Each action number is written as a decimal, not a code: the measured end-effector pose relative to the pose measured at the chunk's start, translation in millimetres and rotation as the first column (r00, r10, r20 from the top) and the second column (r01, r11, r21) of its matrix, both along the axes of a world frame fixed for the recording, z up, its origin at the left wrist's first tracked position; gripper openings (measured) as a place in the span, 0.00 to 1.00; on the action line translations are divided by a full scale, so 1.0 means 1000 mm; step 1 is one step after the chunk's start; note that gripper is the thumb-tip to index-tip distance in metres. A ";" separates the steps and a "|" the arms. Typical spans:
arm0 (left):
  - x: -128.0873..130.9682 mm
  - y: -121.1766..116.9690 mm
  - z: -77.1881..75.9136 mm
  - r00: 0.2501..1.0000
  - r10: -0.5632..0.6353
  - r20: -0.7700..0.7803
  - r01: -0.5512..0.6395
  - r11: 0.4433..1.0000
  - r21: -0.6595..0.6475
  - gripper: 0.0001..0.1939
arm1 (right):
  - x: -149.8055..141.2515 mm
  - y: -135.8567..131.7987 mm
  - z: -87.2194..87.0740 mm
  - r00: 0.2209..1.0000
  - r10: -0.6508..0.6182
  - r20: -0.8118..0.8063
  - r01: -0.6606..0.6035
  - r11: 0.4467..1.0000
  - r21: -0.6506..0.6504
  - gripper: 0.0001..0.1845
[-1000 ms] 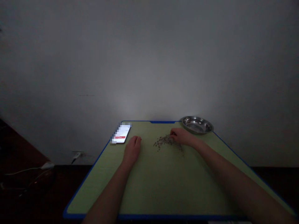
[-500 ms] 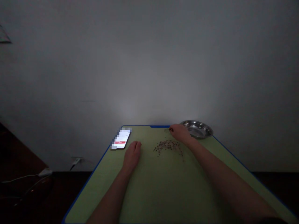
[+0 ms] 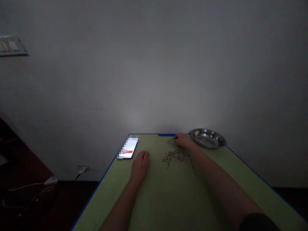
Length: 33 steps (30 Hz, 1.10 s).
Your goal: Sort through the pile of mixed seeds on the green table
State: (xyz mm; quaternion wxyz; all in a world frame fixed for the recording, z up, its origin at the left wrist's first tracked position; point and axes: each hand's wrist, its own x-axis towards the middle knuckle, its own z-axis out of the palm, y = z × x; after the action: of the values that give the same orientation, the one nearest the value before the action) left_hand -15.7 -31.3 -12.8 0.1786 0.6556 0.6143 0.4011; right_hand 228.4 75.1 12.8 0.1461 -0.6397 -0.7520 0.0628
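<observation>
My right hand [image 3: 183, 140] is near the table's far edge with its fingers pinched together. What is between the fingertips is too small to tell. At its fingertips a faint clear item [image 3: 171, 141], perhaps a shallow see-through dish, lies on the table. Small dark beads or beans [image 3: 176, 156] are scattered in a loose arc just in front of this hand. My left hand [image 3: 140, 165] rests on the table left of them, fingers curled and together; whatever they may hold is hidden.
A shiny steel bowl [image 3: 209, 140] stands at the table's far right corner. A lit phone [image 3: 131, 148] lies at the far left. The green table [image 3: 166, 199] has a blue edge and meets a grey wall. Cables and a plug [image 3: 82, 170] are low at left.
My right hand has moved left, away from the bowl and over the clear item. My left hand stays in place on the table. The whole view has shifted slightly.
</observation>
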 end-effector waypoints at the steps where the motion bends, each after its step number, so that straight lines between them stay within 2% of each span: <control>1: 0.000 0.000 0.000 1.000 -0.004 0.000 0.004 1.000 0.000 0.18 | -0.003 0.001 -0.002 1.000 0.020 -0.016 -0.020 1.000 -0.009 0.14; 8: 0.002 -0.002 0.004 1.000 -0.002 -0.008 0.002 1.000 -0.021 0.17 | -0.027 -0.005 0.002 0.970 0.212 -0.122 -0.221 0.973 -0.066 0.15; 15: 0.002 -0.001 0.002 1.000 -0.012 -0.006 0.012 1.000 -0.009 0.17 | -0.048 -0.030 0.009 0.880 0.430 -0.202 -0.460 0.878 -0.133 0.14; 19: 0.002 -0.001 0.002 0.999 -0.019 -0.033 0.019 1.000 -0.008 0.18 | -0.044 -0.047 0.008 0.831 0.502 -0.238 -0.543 0.824 -0.159 0.15; 24: 0.002 0.002 0.002 0.999 -0.003 -0.047 0.003 1.000 -0.006 0.17 | -0.025 -0.063 0.015 0.790 0.554 -0.263 -0.604 0.776 -0.181 0.14; 25: 0.002 0.002 0.002 0.999 -0.004 -0.045 0.004 1.000 -0.006 0.17 | -0.021 -0.064 0.018 0.787 0.559 -0.262 -0.608 0.775 -0.171 0.14; 27: 0.002 0.002 0.002 0.999 -0.009 -0.045 0.009 1.000 -0.007 0.17 | -0.013 -0.065 0.025 0.821 0.527 -0.219 -0.558 0.820 -0.122 0.13; 30: 0.001 0.002 0.001 0.999 -0.016 -0.032 0.016 1.000 -0.001 0.17 | -0.001 -0.060 0.035 0.920 0.379 -0.105 -0.383 0.924 -0.022 0.13; 33: 0.001 0.002 0.002 1.000 -0.021 -0.023 0.021 1.000 0.003 0.17 | 0.010 -0.052 0.035 0.968 0.248 -0.025 -0.247 0.968 0.043 0.14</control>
State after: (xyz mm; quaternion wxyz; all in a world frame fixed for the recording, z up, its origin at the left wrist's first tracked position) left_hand -14.9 -29.0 -10.7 0.1748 0.6669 0.6085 0.3928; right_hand 238.3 22.7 47.9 0.1611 -0.5368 -0.8247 0.0753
